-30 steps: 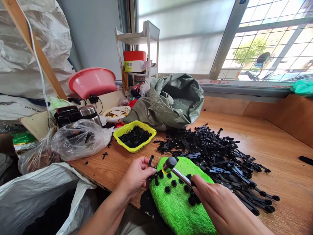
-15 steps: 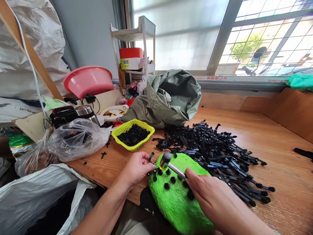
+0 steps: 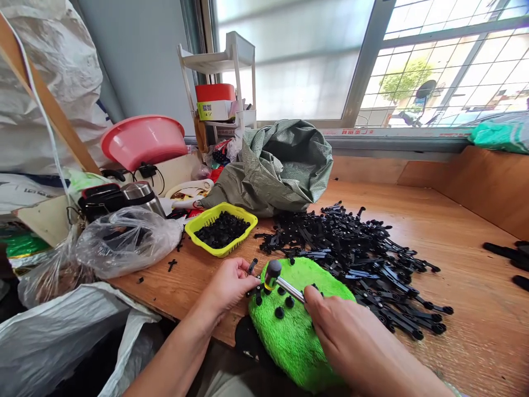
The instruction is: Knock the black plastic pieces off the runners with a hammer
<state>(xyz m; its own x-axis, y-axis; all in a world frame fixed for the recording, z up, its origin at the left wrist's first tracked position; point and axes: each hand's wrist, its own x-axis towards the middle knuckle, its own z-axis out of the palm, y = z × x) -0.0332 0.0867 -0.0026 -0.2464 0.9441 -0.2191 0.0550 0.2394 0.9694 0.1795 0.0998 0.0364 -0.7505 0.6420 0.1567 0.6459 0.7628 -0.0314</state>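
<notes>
My left hand [image 3: 231, 282] pinches a black plastic part [image 3: 253, 266] at the left edge of a fluffy green pad [image 3: 289, 344]. In my right hand [image 3: 339, 317] is a small hammer [image 3: 291, 289] with a metal shaft; its dark head is above the pad's left part, close to my left fingertips. Several round black pieces [image 3: 279, 312] sit on the pad, some hidden behind the hammer and my right hand. Behind the pad lies a large heap of long black parts [image 3: 343, 237]. A yellow basket [image 3: 221, 251] holds small black pieces.
A grey-green sack [image 3: 285, 165] lies open at the back. To the left are a clear plastic bag [image 3: 128, 242], a steel flask [image 3: 142, 196] and a pink basin [image 3: 144, 140]. A white sack [image 3: 74, 336] hangs open at the near left. More black parts [image 3: 506, 253] lie far right.
The view has turned slightly to the right, so most things appear shifted left. Both hands keep their holds, and the hammer head stays near my left fingertips.
</notes>
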